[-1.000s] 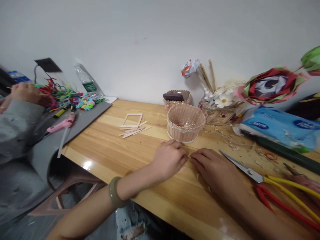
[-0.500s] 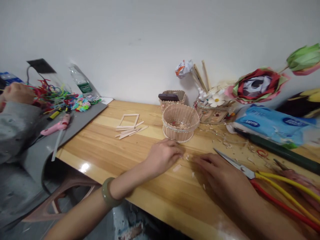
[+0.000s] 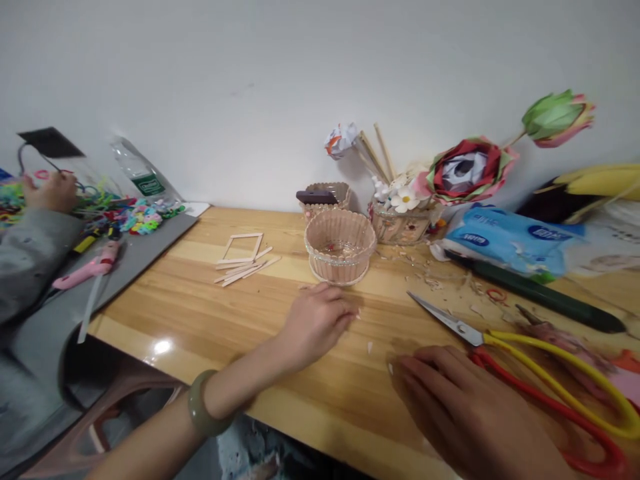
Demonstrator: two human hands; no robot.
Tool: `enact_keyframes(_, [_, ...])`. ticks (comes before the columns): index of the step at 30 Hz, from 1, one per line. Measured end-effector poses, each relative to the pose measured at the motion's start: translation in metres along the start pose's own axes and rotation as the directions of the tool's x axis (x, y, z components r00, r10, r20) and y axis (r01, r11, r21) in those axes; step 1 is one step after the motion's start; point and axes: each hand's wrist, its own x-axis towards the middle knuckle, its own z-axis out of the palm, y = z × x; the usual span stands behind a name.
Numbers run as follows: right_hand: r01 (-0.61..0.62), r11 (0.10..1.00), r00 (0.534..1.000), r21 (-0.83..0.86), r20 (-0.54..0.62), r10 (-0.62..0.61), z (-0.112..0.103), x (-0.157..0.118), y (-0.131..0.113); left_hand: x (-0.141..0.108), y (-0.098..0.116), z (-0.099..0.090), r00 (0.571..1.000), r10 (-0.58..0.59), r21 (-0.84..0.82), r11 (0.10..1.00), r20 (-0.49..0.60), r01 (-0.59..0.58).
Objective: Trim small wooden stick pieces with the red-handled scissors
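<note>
My left hand (image 3: 317, 323), with a green bangle on the wrist, rests on the wooden table just in front of a round popsicle-stick basket (image 3: 341, 247). Its fingers are curled together, and a pale speck shows at the fingertips; what they hold is hidden. My right hand (image 3: 450, 393) lies low over the tabletop, fingers stretched forward, with a small wood chip (image 3: 391, 367) by its fingertips. Beside it lie large scissors (image 3: 475, 337) with one yellow and one red handle. Another wood chip (image 3: 370, 347) sits between the hands.
A stick square (image 3: 243, 247) and loose sticks (image 3: 247, 271) lie left. Behind are a phone (image 3: 317, 197), a flower-filled basket (image 3: 400, 225) and blue tissues (image 3: 515, 237). A co-worker's hand (image 3: 53, 192), a pink glue gun (image 3: 87, 267) and a bottle (image 3: 143, 175) are far left.
My right hand has moved nearer to me, away from my left hand. The larger wood scrap by my left fingers no longer shows. The co-worker's hand has shifted. The view has turned slightly right.
</note>
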Motion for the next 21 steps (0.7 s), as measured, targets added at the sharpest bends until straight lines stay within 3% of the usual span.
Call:
enact_keyframes(7, [-0.067, 0.997, 0.997, 0.044, -0.037, 0.068, 0.009, 0.001, -0.005, -0.005, 0.021, 0.004, 0.983, 0.088, 0.008, 0.996, 0.162, -0.091])
enact_keyframes(12, [-0.057, 0.996, 0.994, 0.066, -0.09, 0.062, 0.015, 0.008, -0.008, -0.007, 0.022, 0.008, 0.98, 0.075, 0.02, 0.997, 0.183, -0.08])
enact_keyframes(21, [-0.033, 0.998, 0.998, -0.054, -0.057, 0.03, 0.013, 0.029, -0.021, -0.003, 0.02, 0.009, 0.981, -0.004, 0.01, 1.0, 0.195, 0.002])
